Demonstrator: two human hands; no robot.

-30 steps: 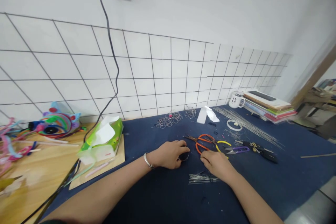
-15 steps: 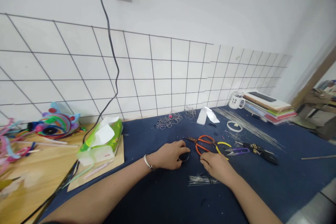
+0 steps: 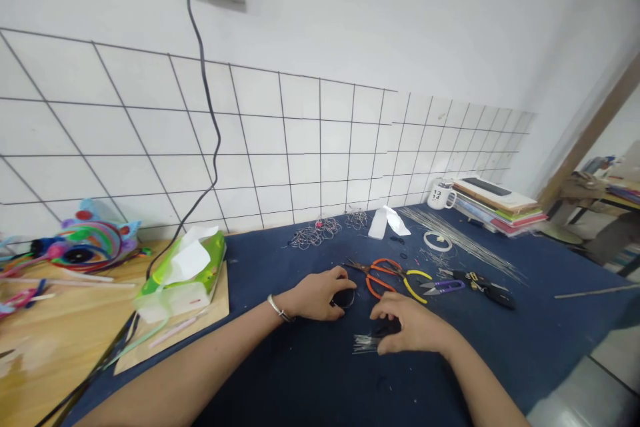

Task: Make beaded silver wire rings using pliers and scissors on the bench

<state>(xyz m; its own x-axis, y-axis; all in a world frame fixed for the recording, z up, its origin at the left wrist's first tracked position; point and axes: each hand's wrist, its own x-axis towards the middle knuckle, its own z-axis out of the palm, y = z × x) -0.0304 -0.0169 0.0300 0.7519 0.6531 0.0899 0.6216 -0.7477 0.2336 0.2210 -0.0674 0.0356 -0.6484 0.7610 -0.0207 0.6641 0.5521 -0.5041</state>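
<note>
Near the middle of the dark blue cloth, my left hand (image 3: 320,295) curls its fingers around a small dark round object (image 3: 345,297) with a thin shiny edge; its exact kind does not show. My right hand (image 3: 415,323) is at the near end of a bundle of short silvery wires (image 3: 365,343), thumb and fingers apart around a dark gap. Part of the bundle is hidden by that hand. Just beyond lie orange-handled scissors (image 3: 373,277) and yellow-handled pliers (image 3: 417,288), with purple thread snips (image 3: 445,287) to their right.
Black-handled pliers (image 3: 493,290) and a white ring (image 3: 437,241) lie to the right. Long straight wires (image 3: 465,243), a mug (image 3: 441,196) and stacked books (image 3: 500,207) stand farther back. Tangled wire (image 3: 315,232) is near the wall; a green tissue pack (image 3: 183,273) lies left.
My right hand has shifted from beside the orange scissors toward me, onto the short wire bundle, and its thumb and fingers have spread. The left hand stays around the dark object.
</note>
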